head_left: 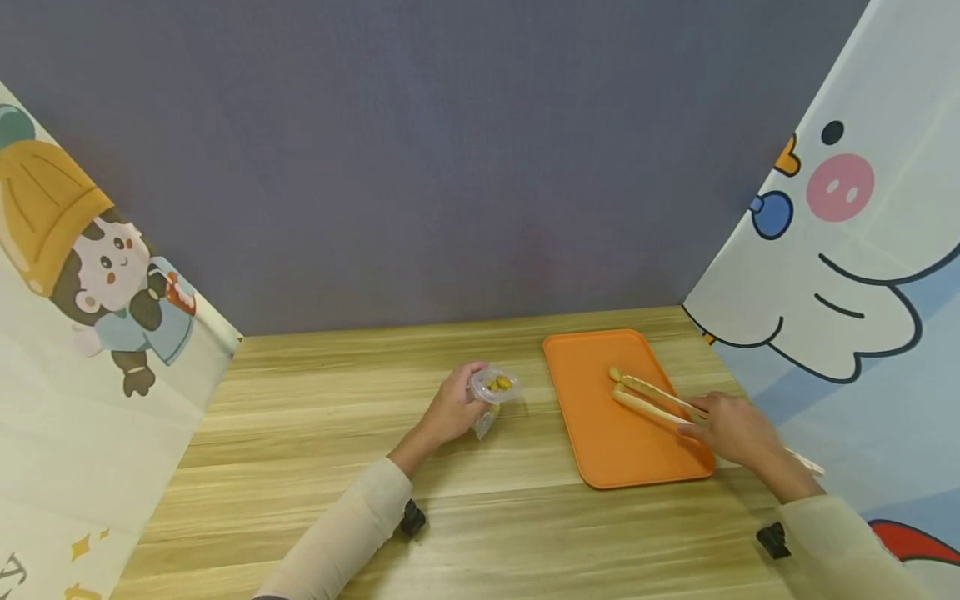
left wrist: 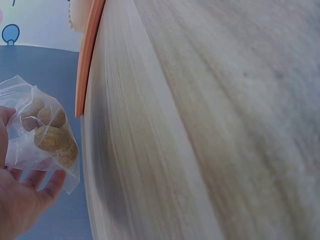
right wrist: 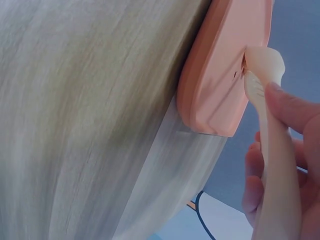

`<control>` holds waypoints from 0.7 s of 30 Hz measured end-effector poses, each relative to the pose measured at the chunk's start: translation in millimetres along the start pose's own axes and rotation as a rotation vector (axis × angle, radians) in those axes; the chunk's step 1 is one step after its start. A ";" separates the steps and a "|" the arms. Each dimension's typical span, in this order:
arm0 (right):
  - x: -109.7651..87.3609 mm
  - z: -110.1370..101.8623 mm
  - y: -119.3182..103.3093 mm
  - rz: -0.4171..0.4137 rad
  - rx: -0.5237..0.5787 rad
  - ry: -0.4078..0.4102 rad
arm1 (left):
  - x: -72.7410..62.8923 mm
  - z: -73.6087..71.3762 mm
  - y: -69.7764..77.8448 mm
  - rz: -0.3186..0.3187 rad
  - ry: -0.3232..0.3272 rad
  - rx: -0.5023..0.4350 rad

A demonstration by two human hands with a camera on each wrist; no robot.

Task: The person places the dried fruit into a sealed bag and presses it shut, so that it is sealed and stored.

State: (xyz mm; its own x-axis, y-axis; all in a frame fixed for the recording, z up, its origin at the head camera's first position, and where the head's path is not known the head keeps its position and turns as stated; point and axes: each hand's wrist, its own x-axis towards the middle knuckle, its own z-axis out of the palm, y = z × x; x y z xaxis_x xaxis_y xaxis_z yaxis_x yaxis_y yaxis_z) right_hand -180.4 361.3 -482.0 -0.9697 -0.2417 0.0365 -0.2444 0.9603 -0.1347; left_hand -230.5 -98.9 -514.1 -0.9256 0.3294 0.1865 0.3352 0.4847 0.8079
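Note:
My left hand [head_left: 454, 406] grips a clear plastic bag [head_left: 483, 423] above the table, left of the orange tray [head_left: 594, 442]. Its mouth is open upward, and several round, wrinkled yellow-brown pieces [left wrist: 51, 138] lie inside; their kind is unclear. My right hand [head_left: 738, 429] holds cream-coloured tongs [head_left: 647, 407] over the tray, thumb on one arm and fingers curled round the other. At the tongs' tips in the head view is one small yellow-brown piece [head_left: 615, 374], on or just above the tray; the right wrist view hides it behind the tongs.
The tray lies on the right part of a wood-grain table [head_left: 315, 417]. A grey panel [head_left: 450, 167] closes off the back. Printed cartoon panels stand on the left [head_left: 45, 400] and right [head_left: 885, 317].

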 end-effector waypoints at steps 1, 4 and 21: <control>-0.1 0.0 0.0 0.005 -0.001 -0.004 | 0.1 0.0 -0.1 0.000 0.001 0.004; 0.5 -0.2 -0.4 0.009 -0.001 -0.010 | 0.6 0.3 -0.6 0.003 0.005 0.013; 2.1 1.3 -4.0 -0.032 -0.018 0.036 | 0.2 -0.6 0.0 -0.006 0.000 0.012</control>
State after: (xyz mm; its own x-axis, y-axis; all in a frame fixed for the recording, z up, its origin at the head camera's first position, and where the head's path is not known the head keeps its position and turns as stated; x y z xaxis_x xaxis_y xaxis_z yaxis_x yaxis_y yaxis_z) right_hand -181.4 356.8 -482.7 -0.9606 -0.2672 0.0762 -0.2746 0.9547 -0.1149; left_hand -230.7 -99.3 -513.7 -0.9276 0.3264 0.1818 0.3319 0.4964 0.8021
